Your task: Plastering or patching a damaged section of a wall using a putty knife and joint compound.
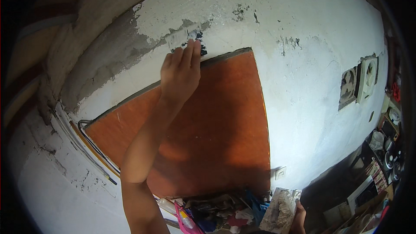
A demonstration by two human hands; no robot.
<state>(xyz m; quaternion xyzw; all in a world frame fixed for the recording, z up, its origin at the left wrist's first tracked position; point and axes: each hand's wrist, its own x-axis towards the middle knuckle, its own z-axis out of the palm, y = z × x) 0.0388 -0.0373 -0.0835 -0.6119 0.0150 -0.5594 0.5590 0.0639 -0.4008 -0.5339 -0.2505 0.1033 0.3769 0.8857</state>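
Left hand is raised, fingers up, at the white wall, grip unclear; right hand, low, grasps a smeared board.

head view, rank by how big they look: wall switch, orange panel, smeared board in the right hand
Largest to smallest:
1. orange panel
2. smeared board in the right hand, though nearness may enlarge it
3. wall switch

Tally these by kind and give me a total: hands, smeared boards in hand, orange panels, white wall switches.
Hands: 2, left hand and right hand
Smeared board: 1
Orange panel: 1
White wall switch: 1
Total: 5
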